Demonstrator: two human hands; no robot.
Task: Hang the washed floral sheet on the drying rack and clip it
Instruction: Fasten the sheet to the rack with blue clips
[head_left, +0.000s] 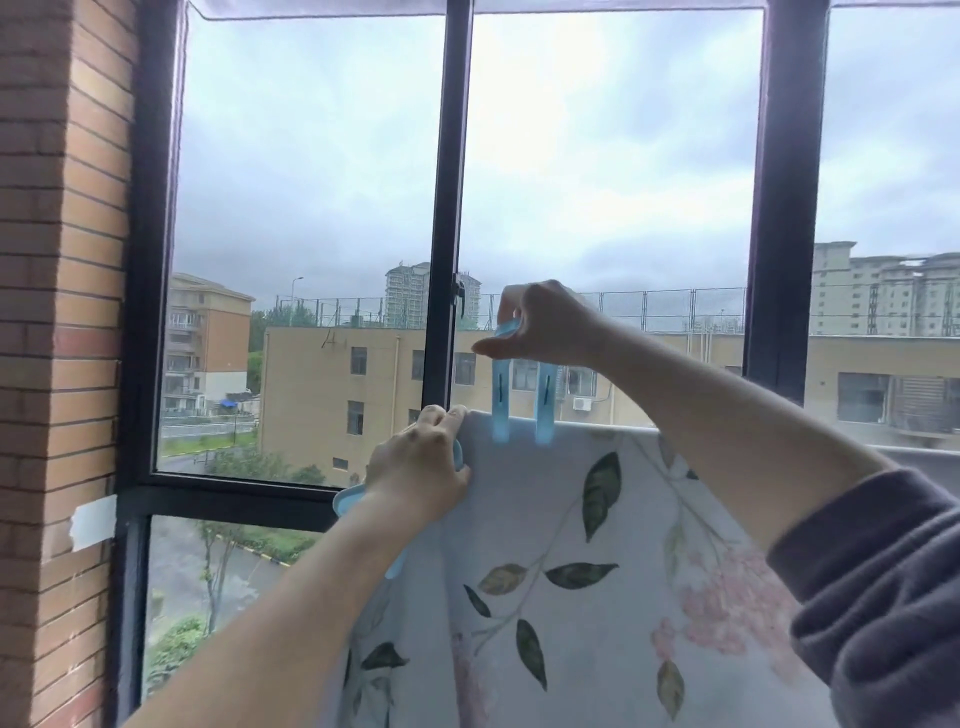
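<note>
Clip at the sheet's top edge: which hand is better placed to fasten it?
The right hand: it pinches the blue clip, whose open jaws sit at the sheet's top edge. The left hand is busy holding the sheet's corner and a second clip.

The one head-worn camera is looking straight ahead and out through a dark-framed window (447, 208). It is rolling slightly, so the window's uprights are leaning rightward at the top. It is sitting close to the work: the floral sheet (571, 545) is filling the lower right, and both forearms are reaching in from the bottom corners. The left hand (421, 467), holding the sheet's top edge, is landing just below centre. The right hand (545, 327), pinching a blue clip (519, 400), is landing just above it. The wide lens is also taking in a brick wall (62, 312) along the left edge and apartment blocks (353, 384) far outside.
</note>
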